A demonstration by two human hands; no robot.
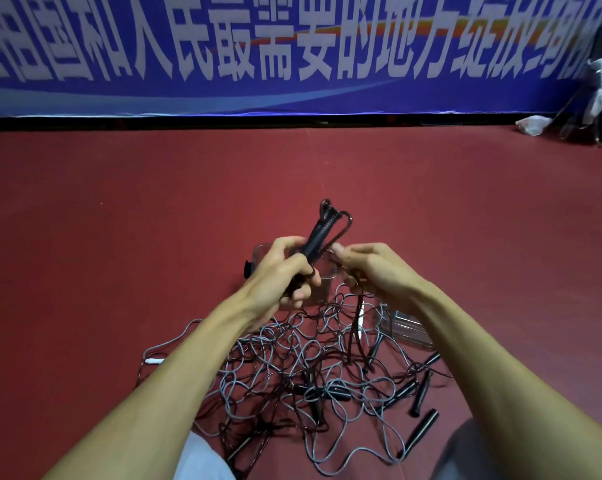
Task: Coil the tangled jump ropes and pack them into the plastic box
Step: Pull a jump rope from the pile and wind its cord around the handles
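The tangle (292, 368) of ropes lies on the floor (119, 220) just before the person, between the forearms. Both hands are raised above it, side by side. The left hand (285, 271) grips a bundle (318, 237) of handles that sticks up and away. Just to its right, the right hand (372, 268) pinches a cord (359, 313) hanging into the tangle. The box (263, 249) stands behind the tangle, mostly hidden by the left hand. A lid (408, 329) lies right of it. Loose handles (422, 427) lie at the tangle's right edge. A banner (292, 64) runs along the back.

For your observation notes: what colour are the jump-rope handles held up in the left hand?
Black; the slim black jump-rope handles show best in the head view.
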